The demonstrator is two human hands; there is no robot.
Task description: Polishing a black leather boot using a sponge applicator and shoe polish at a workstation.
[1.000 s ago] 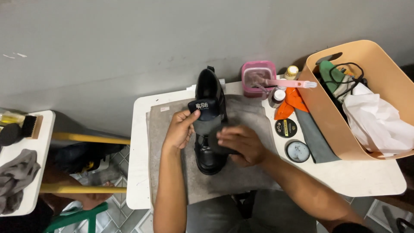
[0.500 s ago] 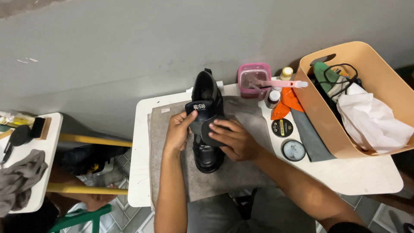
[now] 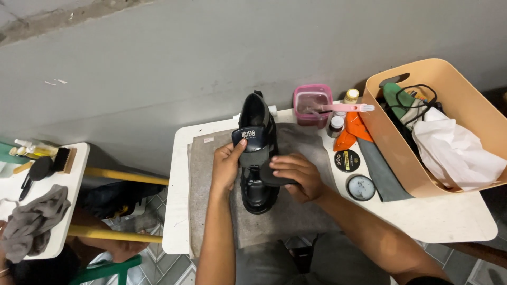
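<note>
Pink tub (image 3: 312,104) at table's far edge, pink toothbrush (image 3: 346,107) lying across its rim; 2 round tins (image 3: 347,160) near an orange cloth (image 3: 351,132). Peach basket (image 3: 465,84) at right, holding white paper (image 3: 454,153) and black cord (image 3: 417,100). Grey rag (image 3: 34,221) and brush (image 3: 63,160) on side table (image 3: 74,211) at left.

Shoe (image 3: 257,153) on mat (image 3: 211,174), basket (image 3: 465,174) right

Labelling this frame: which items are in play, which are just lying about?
In play:
left hand steadying black shoe
right hand on dark insole
grey mat

Lying about:
pink cup, pink toothbrush
polish tins
beige bin
grey rag, side table
</note>
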